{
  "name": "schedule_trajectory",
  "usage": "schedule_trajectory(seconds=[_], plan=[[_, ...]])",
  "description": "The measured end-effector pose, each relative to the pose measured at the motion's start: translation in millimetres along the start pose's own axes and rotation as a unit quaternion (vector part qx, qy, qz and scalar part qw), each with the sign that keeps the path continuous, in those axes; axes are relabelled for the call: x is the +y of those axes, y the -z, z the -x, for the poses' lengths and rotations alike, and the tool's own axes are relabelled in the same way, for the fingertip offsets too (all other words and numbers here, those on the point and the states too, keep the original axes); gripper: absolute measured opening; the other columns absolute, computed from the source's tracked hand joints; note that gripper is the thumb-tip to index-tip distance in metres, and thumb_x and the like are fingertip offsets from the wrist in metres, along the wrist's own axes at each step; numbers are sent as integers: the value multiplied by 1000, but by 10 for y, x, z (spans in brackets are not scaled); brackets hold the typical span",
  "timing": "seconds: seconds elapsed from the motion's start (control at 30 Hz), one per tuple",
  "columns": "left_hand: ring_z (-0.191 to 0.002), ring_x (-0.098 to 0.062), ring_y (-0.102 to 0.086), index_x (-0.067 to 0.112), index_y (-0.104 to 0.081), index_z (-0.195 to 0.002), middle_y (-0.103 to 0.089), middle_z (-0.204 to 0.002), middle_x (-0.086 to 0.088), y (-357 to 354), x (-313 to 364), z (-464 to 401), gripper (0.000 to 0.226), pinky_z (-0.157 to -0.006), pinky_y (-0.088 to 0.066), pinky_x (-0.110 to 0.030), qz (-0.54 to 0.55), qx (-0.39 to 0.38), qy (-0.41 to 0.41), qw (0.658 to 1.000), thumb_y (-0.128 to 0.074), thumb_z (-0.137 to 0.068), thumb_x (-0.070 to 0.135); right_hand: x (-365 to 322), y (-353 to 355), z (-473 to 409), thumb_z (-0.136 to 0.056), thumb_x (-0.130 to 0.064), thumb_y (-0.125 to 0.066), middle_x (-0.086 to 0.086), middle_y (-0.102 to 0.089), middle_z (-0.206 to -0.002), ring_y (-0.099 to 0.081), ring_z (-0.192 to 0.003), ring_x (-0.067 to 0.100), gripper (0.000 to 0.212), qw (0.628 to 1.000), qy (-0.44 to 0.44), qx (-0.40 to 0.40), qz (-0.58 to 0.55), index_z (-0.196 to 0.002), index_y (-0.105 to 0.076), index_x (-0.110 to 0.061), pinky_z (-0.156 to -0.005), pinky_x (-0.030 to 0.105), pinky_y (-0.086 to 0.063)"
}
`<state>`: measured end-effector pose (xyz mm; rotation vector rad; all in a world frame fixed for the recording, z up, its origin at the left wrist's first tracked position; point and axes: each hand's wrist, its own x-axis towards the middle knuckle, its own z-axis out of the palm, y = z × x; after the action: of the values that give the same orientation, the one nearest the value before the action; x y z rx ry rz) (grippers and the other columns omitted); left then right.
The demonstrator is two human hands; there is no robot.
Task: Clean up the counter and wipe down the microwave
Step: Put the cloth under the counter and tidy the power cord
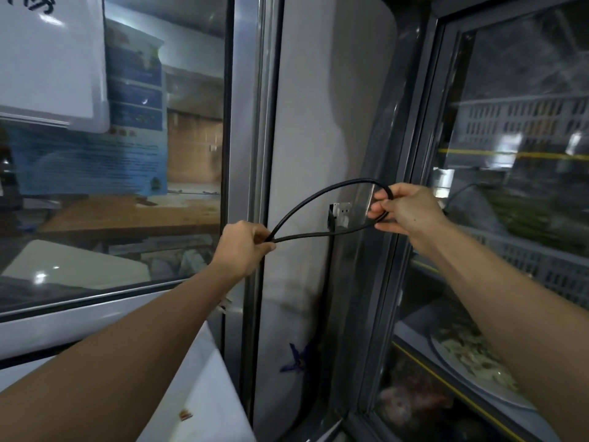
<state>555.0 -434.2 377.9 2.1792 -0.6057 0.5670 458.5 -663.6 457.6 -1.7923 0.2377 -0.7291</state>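
Note:
A black power cord is folded into a loop and held in the air between both hands, in front of a grey wall panel. My left hand grips the two strands where they meet at the loop's left end. My right hand pinches the loop's right end, where the cord bends back. A wall socket is mounted on the panel just behind the cord. The microwave and the counter are not clearly in view.
A glass window fills the left side, with a whiteboard at its top. A glass-door display fridge with plates of food stands at the right. A white surface lies below my left arm.

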Motion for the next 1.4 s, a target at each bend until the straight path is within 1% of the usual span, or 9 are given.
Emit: schedule_trajectory(seconds=[0.1, 0.2, 0.27, 0.5, 0.7, 0.97, 1.07, 1.27, 1.4], plan=[[-74, -14, -62, 7, -73, -98, -71, -85, -7, 105, -11, 59, 17, -72, -49, -23, -2, -17, -21, 1000, -68, -83, 15, 53, -72, 92, -89, 0, -53, 8, -65, -100, -62, -86, 17, 22, 992, 24, 12, 121, -100, -60, -17, -67, 25, -45], [-62, -4, -50, 8, -73, -98, -62, -74, 0, 142, -17, 92, 16, -65, -41, -16, -20, -42, -36, 998, -67, -84, 15, 12, -225, 251, -85, -10, -61, 8, -54, -125, -52, -115, 26, 46, 920, 92, -34, 380, -129, -48, -19, -93, 33, -44], [-61, -2, -48, 8, -72, -98, -60, -73, 2, 130, -21, 115, 16, -64, -39, -14, -17, -52, -40, 998, -67, -85, 15, -36, -386, 365, -85, -16, -63, 6, -53, -127, -50, -119, 27, 45, 883, 123, -93, 443, -128, -49, -20, -103, 43, -40], [-67, -3, -54, 12, -73, -98, -66, -81, 1, 60, -117, 77, 15, -58, -35, -5, -13, -70, -52, 996, -68, -84, 14, 104, -845, 376, -93, -18, -55, 7, -68, -107, -61, -102, 23, 21, 890, 187, -153, 386, -109, -68, -13, -92, 37, -48], [-77, -10, -60, 14, -72, -101, -69, -89, -2, -59, -423, -35, 17, -71, -43, -18, -71, -117, 13, 991, -67, -85, 17, 442, -776, -75, -93, -15, -56, 2, -67, -97, -55, -87, 11, 17, 919, 205, -147, 303, -101, -70, -9, -69, 18, -32], [-82, -15, -62, 12, -71, -97, -70, -91, -5, -200, -908, -104, 13, -69, -43, -20, -107, -116, 75, 985, -65, -86, 17, 1226, -912, -547, -92, -9, -54, 5, -64, -84, -58, -78, 18, 16, 949, 140, -120, 254, -97, -69, -8, -62, 17, -33], [-83, -15, -64, 12, -71, -99, -71, -92, -5, -227, -931, -190, 16, -72, -45, -21, -141, -141, 56, 978, -65, -86, 18, 1380, -1163, -561, -88, -5, -54, 14, -60, -117, -55, -110, 30, 34, 918, 170, -143, 329, -122, -59, -9, -84, 25, -42], [-88, -17, -64, 10, -70, -101, -70, -94, -7, -269, -936, -290, 17, -80, -51, -28, -158, -141, 58, 976, -63, -87, 18, 1450, -1874, -340, -80, -44, -65, 6, -43, -135, -35, -128, 26, 66, 813, 292, -239, 443, -136, -39, -20, -109, 43, -17], [-86, -16, -62, 11, -69, -97, -69, -92, -6, -311, -977, -320, 14, -78, -51, -30, -174, -130, 73, 973, -63, -87, 19, 1617, -2156, -297, -82, -50, -63, 8, -49, -127, -42, -120, 27, 61, 830, 262, -254, 423, -129, -44, -16, -104, 42, -29]])
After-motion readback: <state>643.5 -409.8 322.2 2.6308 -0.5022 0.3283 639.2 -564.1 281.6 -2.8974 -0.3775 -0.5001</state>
